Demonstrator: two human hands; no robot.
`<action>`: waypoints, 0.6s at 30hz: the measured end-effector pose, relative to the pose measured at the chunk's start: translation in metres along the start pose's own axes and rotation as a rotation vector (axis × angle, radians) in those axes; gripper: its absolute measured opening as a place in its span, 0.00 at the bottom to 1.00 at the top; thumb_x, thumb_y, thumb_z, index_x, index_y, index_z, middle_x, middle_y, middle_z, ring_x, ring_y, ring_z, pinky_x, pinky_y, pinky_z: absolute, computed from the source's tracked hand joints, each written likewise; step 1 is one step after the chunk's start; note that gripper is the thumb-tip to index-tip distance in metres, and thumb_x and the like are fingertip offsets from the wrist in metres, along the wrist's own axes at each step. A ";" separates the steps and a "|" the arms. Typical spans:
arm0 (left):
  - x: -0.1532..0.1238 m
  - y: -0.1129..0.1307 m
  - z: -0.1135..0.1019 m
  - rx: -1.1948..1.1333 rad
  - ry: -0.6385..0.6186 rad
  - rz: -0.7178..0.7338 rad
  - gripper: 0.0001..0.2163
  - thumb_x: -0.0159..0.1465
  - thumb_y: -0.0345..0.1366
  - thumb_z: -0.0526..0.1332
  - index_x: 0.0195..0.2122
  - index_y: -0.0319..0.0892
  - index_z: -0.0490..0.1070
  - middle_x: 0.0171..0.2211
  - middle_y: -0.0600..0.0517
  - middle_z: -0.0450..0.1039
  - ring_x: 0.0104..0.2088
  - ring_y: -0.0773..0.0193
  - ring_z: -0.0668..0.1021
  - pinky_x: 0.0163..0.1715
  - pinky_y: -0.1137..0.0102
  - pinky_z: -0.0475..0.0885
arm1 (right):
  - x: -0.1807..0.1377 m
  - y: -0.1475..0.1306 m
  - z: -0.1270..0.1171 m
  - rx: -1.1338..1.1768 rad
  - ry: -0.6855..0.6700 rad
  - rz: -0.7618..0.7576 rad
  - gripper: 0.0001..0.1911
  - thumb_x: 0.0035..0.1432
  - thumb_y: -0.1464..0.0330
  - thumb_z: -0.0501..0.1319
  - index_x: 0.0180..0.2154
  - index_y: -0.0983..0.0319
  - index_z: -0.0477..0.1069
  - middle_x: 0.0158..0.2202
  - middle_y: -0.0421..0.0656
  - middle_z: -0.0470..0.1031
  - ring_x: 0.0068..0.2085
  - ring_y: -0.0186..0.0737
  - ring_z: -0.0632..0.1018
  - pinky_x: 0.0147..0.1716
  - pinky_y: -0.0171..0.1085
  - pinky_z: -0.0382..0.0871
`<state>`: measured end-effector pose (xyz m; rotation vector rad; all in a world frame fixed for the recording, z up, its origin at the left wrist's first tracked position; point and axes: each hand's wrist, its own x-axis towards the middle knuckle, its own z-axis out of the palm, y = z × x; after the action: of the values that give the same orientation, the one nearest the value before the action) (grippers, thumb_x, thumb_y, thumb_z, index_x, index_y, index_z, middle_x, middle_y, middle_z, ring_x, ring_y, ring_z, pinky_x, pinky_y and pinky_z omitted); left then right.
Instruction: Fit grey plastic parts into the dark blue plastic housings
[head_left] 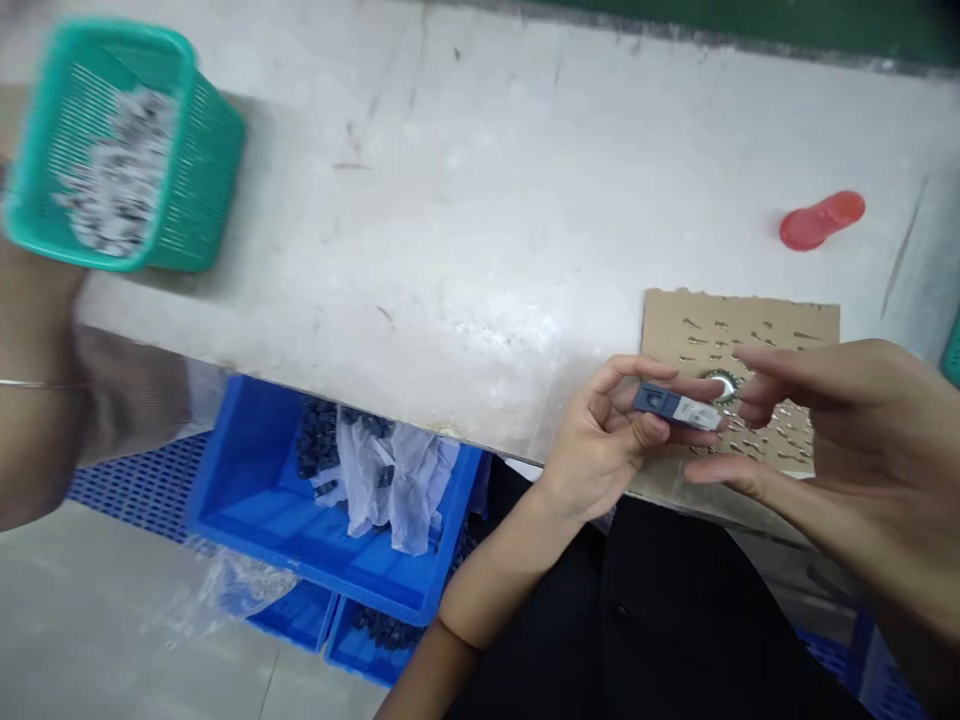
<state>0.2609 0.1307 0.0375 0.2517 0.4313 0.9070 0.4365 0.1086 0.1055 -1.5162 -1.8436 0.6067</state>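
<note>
L hand pinched blue-white part | R hand at 3 o'clock, fingers spread, touched tip | cardboard behind | green basket at 10 o'clock

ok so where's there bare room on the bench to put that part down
Bare bench runs wide between the green basket and the red cup. It is crowded at the cardboard, where both hands hold the part.

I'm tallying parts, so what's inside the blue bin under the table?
The blue bin holds a crumpled clear plastic bag and a pile of small dark parts behind it. The bag and the table edge cover the rest.
</note>
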 end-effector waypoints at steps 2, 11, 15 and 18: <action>-0.003 0.002 0.002 -0.046 0.071 -0.071 0.23 0.56 0.41 0.79 0.48 0.44 0.72 0.43 0.50 0.82 0.42 0.61 0.85 0.48 0.66 0.80 | 0.010 -0.005 0.004 -0.092 0.014 -0.044 0.30 0.58 0.54 0.73 0.61 0.45 0.73 0.44 0.40 0.77 0.43 0.40 0.79 0.45 0.41 0.75; -0.008 0.015 0.012 -0.031 0.175 0.078 0.28 0.50 0.42 0.82 0.46 0.44 0.69 0.35 0.52 0.79 0.38 0.63 0.84 0.47 0.71 0.74 | 0.049 0.005 0.015 -0.024 -0.093 -0.297 0.08 0.66 0.56 0.66 0.45 0.47 0.78 0.46 0.35 0.80 0.41 0.32 0.81 0.37 0.32 0.77; -0.006 0.032 0.016 -0.030 0.128 0.126 0.24 0.52 0.40 0.80 0.44 0.41 0.72 0.40 0.47 0.80 0.45 0.56 0.84 0.56 0.64 0.72 | 0.070 -0.006 0.027 0.008 -0.041 -0.364 0.10 0.67 0.53 0.63 0.42 0.50 0.76 0.43 0.37 0.79 0.40 0.34 0.80 0.35 0.34 0.74; -0.006 0.043 0.022 -0.039 0.094 0.129 0.23 0.52 0.41 0.80 0.45 0.38 0.76 0.39 0.45 0.80 0.46 0.57 0.83 0.56 0.65 0.72 | 0.077 -0.025 0.033 0.009 0.057 -0.437 0.12 0.70 0.53 0.60 0.40 0.52 0.74 0.38 0.38 0.77 0.38 0.34 0.79 0.32 0.36 0.70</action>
<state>0.2377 0.1511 0.0747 0.2039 0.4877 1.0556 0.3874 0.1803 0.1169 -1.0597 -2.0368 0.3580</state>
